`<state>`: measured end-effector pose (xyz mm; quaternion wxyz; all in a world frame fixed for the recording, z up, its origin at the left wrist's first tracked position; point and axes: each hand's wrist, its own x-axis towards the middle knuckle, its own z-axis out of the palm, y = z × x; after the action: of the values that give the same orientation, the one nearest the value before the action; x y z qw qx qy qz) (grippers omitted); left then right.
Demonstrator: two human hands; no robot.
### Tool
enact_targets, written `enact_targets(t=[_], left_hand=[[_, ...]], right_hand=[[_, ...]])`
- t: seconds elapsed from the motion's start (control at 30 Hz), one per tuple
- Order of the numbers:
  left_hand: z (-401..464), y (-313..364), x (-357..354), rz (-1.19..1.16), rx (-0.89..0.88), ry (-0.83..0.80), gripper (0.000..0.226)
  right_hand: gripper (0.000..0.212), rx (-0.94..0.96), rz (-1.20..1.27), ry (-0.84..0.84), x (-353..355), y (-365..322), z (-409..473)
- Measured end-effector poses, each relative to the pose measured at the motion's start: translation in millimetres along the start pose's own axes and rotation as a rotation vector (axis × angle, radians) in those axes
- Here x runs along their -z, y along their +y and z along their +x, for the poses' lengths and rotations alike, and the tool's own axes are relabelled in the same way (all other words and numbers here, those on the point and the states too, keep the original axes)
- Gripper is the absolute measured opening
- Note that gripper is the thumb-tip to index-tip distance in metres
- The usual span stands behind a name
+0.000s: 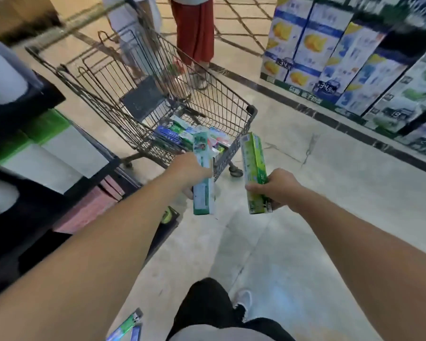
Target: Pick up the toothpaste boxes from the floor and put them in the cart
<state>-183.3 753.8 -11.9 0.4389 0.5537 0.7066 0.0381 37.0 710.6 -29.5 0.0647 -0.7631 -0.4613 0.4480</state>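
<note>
Cart [234,134] holds several boxes [182,135], count unclear. Left hand [192,168] grips one box [203,168] at cart's near rim; right hand [278,188] grips another [253,166] beside cart.

A person in a red skirt [194,28] stands on the pale tiled floor [305,217]. To the right of this person, a display of stacked cartons [349,60] lines the aisle. To the left is a dark shelf with white packs [47,153].

Two hands, left [192,172] and right [278,187], are each holding one toothpaste box [203,175] [255,173]; one cart [231,114] is carrying several more.
</note>
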Motion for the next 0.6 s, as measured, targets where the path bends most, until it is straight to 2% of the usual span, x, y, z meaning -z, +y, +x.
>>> enact_targets(t=[0.2,0.33,0.43,0.53,0.6], left_hand=[[88,28,29,-0.011,0.051,0.018,0.026],[155,41,58,-0.046,0.078,0.022,0.034],[191,49,81,-0.075,0.126,0.006,0.037],[229,56,98,-0.12,0.161,0.003,0.047],[250,58,109,-0.149,0.189,0.007,0.044]], right_hand=[[0.062,0.044,-0.058,-0.052,19,-60,88],[0.065,0.07,-0.144,-0.062,38,-109,142],[0.058,0.061,-0.167,-0.074,54,-142,181],[0.061,0.084,-0.258,-0.096,64,-169,222],[0.065,0.1,-0.312,-0.116,64,-188,250]])
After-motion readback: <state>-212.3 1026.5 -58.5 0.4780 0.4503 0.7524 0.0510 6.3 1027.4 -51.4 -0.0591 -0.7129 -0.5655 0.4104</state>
